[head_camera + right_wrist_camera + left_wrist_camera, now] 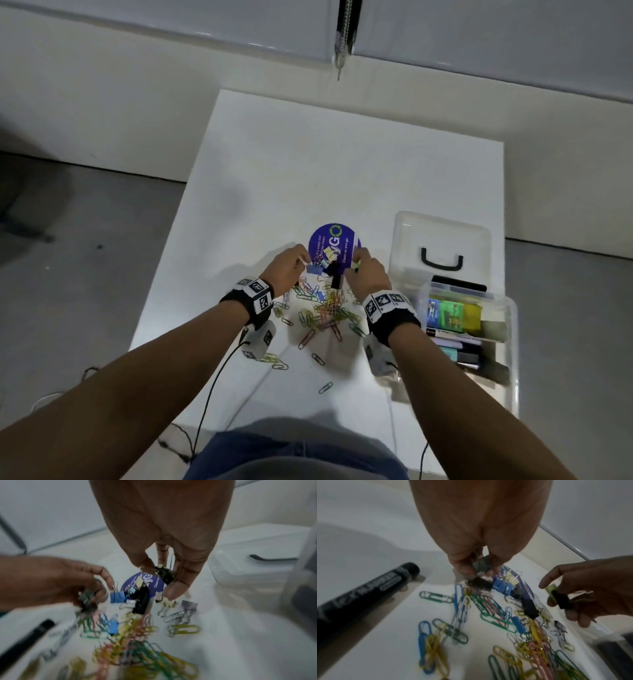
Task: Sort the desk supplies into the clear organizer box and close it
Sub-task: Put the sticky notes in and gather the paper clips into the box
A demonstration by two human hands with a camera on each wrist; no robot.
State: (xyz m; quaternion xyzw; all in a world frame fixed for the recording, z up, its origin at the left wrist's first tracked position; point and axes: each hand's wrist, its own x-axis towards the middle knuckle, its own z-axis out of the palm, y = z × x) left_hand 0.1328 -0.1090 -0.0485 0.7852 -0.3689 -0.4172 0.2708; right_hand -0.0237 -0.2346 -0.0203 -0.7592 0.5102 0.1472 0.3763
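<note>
Loose coloured paper clips (pixel 322 313) and several binder clips (pixel 325 265) lie in a heap mid-table. My left hand (pixel 479 569) pinches a grey binder clip (pixel 482 564) just above the heap, next to a blue binder clip (pixel 502 586). My right hand (pixel 161 580) grips a bunch of black and pale yellow binder clips (pixel 164 573) over the purple sticker (pixel 334 240). The clear organizer box (pixel 512 342) stands to the right with its lid (pixel 442 233) open and holds markers and sticky notes.
A black marker (pixel 364 591) lies on the table left of the heap. The box's lid carries a black handle (pixel 442 263). The white table (pixel 308 164) ends close behind the box on the right; grey floor lies beyond.
</note>
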